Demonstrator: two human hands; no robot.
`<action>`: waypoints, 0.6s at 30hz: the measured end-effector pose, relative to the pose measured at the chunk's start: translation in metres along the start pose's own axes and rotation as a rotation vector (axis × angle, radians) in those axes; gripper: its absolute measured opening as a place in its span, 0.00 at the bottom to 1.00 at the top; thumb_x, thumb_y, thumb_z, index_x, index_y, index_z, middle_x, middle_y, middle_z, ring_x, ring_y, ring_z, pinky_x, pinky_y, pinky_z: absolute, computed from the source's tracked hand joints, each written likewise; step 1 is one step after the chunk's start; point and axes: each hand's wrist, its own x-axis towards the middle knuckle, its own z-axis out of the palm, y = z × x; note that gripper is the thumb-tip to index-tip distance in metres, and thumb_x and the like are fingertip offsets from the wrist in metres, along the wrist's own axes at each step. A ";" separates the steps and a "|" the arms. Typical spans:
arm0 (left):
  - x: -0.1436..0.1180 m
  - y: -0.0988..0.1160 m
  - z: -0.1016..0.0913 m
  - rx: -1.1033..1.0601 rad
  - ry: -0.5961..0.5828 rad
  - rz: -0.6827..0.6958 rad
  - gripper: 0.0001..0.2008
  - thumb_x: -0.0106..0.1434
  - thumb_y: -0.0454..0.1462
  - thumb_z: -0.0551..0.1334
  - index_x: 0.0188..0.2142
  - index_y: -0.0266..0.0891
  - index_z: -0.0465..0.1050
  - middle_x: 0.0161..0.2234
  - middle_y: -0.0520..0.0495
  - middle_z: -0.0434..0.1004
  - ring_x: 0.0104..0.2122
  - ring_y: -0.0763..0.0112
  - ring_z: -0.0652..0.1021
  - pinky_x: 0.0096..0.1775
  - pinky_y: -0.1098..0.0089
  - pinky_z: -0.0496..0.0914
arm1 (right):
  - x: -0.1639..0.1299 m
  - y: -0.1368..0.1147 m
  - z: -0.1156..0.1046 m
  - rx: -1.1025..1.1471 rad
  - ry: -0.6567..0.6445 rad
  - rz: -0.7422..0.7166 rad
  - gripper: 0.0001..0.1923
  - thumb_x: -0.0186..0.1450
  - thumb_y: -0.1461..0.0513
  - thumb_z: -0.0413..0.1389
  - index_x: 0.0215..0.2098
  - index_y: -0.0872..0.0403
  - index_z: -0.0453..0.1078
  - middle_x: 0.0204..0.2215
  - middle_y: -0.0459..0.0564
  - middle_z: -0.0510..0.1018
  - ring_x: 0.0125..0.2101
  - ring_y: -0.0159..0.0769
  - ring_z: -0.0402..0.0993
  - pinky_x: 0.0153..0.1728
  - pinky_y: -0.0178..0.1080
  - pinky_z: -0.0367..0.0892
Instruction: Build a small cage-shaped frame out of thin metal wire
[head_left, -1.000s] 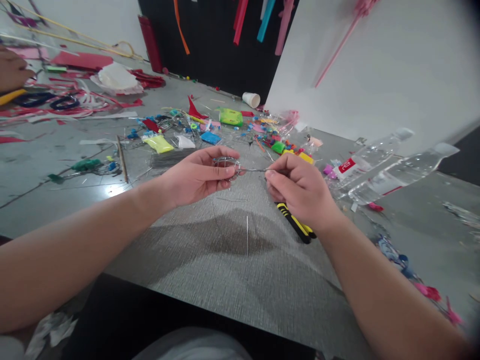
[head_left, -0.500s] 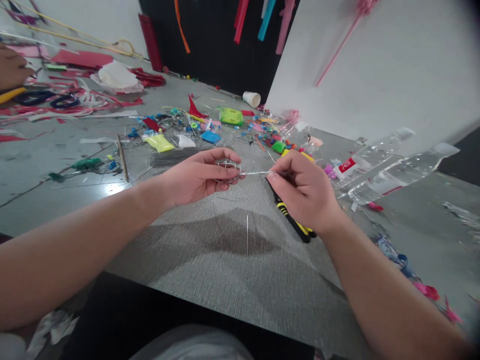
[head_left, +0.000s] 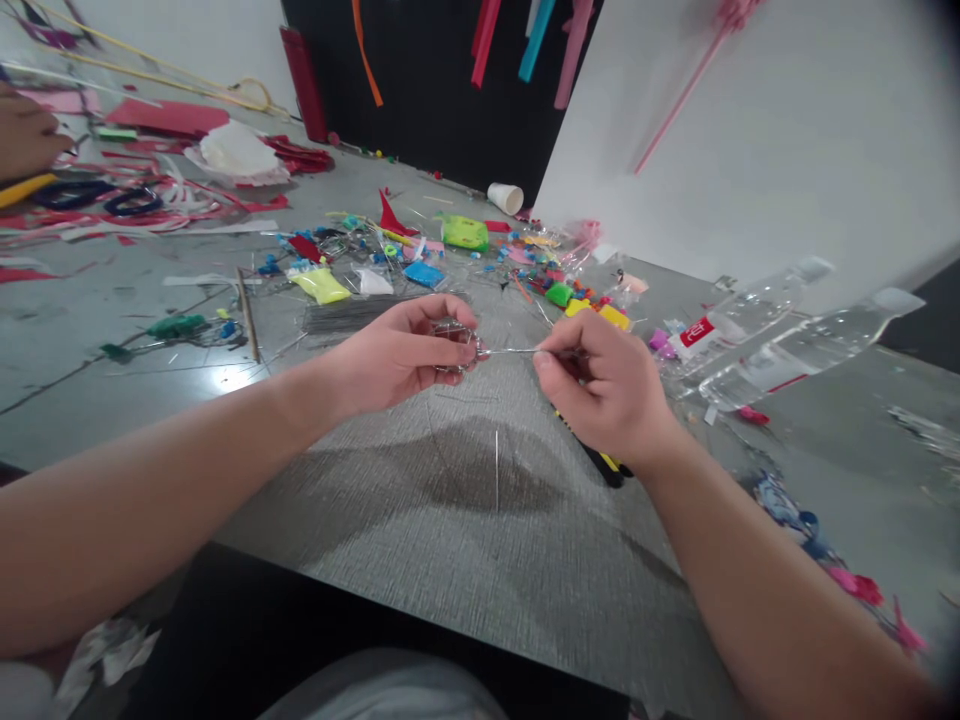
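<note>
Table (head_left: 465, 520): grey mat, lower centre; work just above it.
Left hand (head_left: 397, 355): pinches the wire coil (head_left: 454, 345) at centre; grip it firmly.
Right hand (head_left: 607, 390): closed on the wire end (head_left: 514, 350); pull taut, wrap snugly.

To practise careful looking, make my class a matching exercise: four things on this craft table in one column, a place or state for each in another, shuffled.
1. wire coil
2. paper cup
3. clear bottles
4. yellow-black tool

a. lying on their sides, at the right
b. pinched in the left hand
c. partly hidden under the right hand
d. tipped over, far back

Pairs: 1-b, 2-d, 3-a, 4-c
</note>
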 end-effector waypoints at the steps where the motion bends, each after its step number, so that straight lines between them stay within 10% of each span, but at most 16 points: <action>1: 0.000 0.001 0.001 0.006 0.001 0.004 0.15 0.53 0.29 0.73 0.37 0.41 0.73 0.31 0.50 0.81 0.29 0.73 0.80 0.27 0.75 0.70 | 0.000 0.000 0.000 0.002 0.000 -0.003 0.07 0.65 0.68 0.58 0.36 0.50 0.66 0.24 0.40 0.69 0.21 0.27 0.62 0.23 0.36 0.58; 18: -0.005 -0.007 0.005 0.271 0.094 0.305 0.13 0.54 0.30 0.72 0.38 0.40 0.74 0.36 0.51 0.77 0.27 0.79 0.74 0.28 0.74 0.68 | 0.000 -0.019 0.010 -0.113 0.066 -0.014 0.07 0.66 0.67 0.57 0.34 0.51 0.64 0.22 0.40 0.70 0.20 0.27 0.64 0.21 0.34 0.58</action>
